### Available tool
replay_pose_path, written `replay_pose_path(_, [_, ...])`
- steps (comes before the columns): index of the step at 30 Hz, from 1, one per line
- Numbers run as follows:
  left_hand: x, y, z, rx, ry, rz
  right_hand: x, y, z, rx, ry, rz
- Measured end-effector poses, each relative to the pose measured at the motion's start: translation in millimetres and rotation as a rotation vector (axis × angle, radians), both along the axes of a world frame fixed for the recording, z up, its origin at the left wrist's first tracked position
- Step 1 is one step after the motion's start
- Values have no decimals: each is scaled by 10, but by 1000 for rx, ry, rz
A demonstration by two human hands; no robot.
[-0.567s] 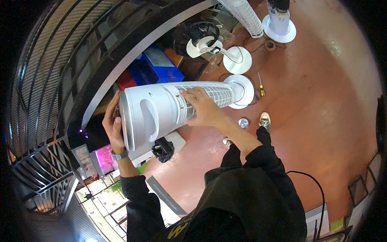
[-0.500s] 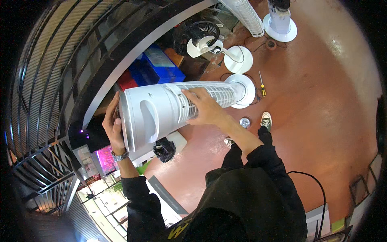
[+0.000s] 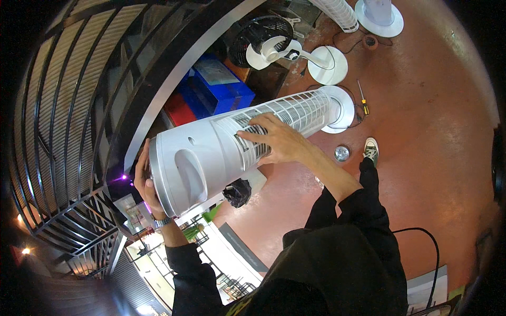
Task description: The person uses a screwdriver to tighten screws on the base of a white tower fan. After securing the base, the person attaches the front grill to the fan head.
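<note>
A white tower fan (image 3: 211, 138) stands before me on its round white base (image 3: 343, 109), its top end toward me on the left. Its front grille (image 3: 303, 111) runs from the middle down to the base. My left hand (image 3: 142, 178), with a metal watch (image 3: 161, 222) at its wrist, wraps round the rim of the fan's top; some of its fingers are hidden behind the cap. My right hand (image 3: 279, 139) lies on the upper grille, fingers bent against its slats and thumb at the near side. Any small thing under those fingertips cannot be made out.
A screwdriver (image 3: 363, 99) with a yellow and black handle and a round metal dish (image 3: 342, 153) lie on the red floor. Beyond stand a fan with bare white blades (image 3: 269, 52) and another tower fan (image 3: 337, 15). A blue box (image 3: 219, 95) and black bag (image 3: 237, 193) are close by.
My view has shifted, so the floor things sit further right and higher. My right hand's fingers have spread a little on the grille. My left hand keeps its hold on the fan's top.
</note>
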State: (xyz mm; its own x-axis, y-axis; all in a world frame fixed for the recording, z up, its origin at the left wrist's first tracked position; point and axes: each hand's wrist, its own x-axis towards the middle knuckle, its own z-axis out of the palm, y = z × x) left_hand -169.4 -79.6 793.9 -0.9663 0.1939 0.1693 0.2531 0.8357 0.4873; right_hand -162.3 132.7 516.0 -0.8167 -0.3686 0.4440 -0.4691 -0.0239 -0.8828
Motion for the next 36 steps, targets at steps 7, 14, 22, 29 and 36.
replay_pose_path(7, [-66,83,9,-43,-60,64,-62,-70,45,-91,-73,68])
replay_pose_path(14, [-20,59,8,-45,-36,96,-60,-98,-109,-178,-84,103])
replay_pose_path(22, [-3,114,-53,-35,-38,86,-61,-103,-73,-226,-126,84])
replay_pose_path(29, [44,-111,19,-44,-97,122,-71,-174,-49,-252,-134,77])
replay_pose_path(36, [29,-75,-28,14,-69,69,-44,-187,-30,-268,-168,71])
